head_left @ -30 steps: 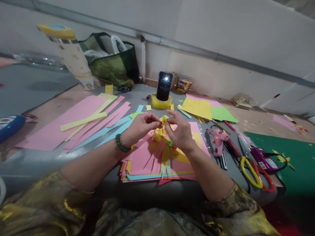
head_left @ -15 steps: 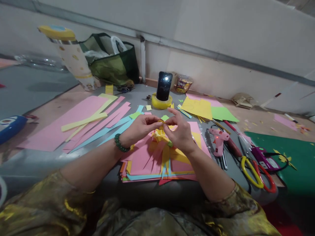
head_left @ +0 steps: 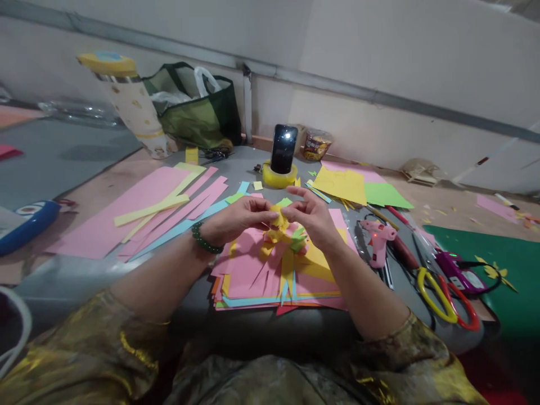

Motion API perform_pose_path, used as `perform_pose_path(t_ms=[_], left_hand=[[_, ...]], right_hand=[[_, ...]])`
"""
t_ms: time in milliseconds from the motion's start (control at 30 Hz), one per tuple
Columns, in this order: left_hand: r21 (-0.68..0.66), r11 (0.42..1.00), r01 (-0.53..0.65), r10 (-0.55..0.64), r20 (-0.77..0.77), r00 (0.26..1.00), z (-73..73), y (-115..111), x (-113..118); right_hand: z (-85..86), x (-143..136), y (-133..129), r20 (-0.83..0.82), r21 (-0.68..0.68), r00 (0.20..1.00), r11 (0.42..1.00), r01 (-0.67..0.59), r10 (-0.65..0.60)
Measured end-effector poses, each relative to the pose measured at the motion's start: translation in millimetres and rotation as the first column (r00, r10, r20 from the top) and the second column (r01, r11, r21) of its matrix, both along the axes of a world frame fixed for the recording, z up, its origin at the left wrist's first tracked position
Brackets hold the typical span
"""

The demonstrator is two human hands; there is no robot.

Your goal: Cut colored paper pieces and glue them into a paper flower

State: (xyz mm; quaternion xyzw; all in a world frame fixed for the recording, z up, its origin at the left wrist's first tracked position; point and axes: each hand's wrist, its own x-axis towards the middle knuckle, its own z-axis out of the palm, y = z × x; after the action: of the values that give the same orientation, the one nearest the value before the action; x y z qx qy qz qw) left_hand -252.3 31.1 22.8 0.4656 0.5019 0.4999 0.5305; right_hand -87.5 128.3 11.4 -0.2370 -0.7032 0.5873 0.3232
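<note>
Yellow paper piece (head_left: 279, 220), one: held above the far part of the stack (head_left: 242, 280). Left hand (head_left: 244, 218), green bracelet (head_left: 201, 238) at wrist: thumb and forefinger pinching the yellow piece. Right hand (head_left: 314, 220): fingertips at the piece's other edge; whether gripping, cannot tell. Green piece (head_left: 298, 241): on the stack, near the right hand. Phone (head_left: 283, 149), upright in tape roll (head_left: 278, 179): beyond the stack. Pink sheet (head_left: 97, 225), blue strips (head_left: 171, 233): left of the stack. Glue gun (head_left: 378, 243), pink; scissors (head_left: 434, 295), yellow and red handles: right of the stack.
</note>
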Motion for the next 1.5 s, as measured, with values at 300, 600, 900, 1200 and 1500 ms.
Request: perform_pose_path(t_ms=[300, 600, 900, 1200, 1500], left_hand=[[-0.152, 0.984, 0.091, -0.150, -0.448, 0.881, 4.9, 5.8, -33.0], [-0.197, 0.980, 0.012, -0.152, -0.713, 0.684, -6.2, 11.1, -40.0], [0.124, 0.925, -0.361, 0.301, -0.818, 0.491, -10.1, 18.4, -51.4], [0.184, 0.939, -0.290, 0.268, -0.920, 0.285, -33.9, 28.7, -31.7], [0.042, 0.973, -0.227, 0.097, -0.967, 0.234, 17.2, 34.3, -44.4]], right_hand=[[-1.8, 2.2, 23.1, -0.084, -0.023, 0.975, 0.978, 0.207, -0.208], [-3.5, -0.1, 27.7, -0.118, -0.066, 0.954, 0.961, 0.270, -0.276], [-8.2, 1.9, 43.8, -0.154, -0.068, 0.907, 0.920, 0.386, -0.392], [-12.8, -1.3, 45.4, -0.135, 0.050, 0.879, 0.883, 0.467, -0.457], [-10.4, 0.1, 46.8, -0.295, 0.145, 0.790, 0.792, 0.594, -0.538]])
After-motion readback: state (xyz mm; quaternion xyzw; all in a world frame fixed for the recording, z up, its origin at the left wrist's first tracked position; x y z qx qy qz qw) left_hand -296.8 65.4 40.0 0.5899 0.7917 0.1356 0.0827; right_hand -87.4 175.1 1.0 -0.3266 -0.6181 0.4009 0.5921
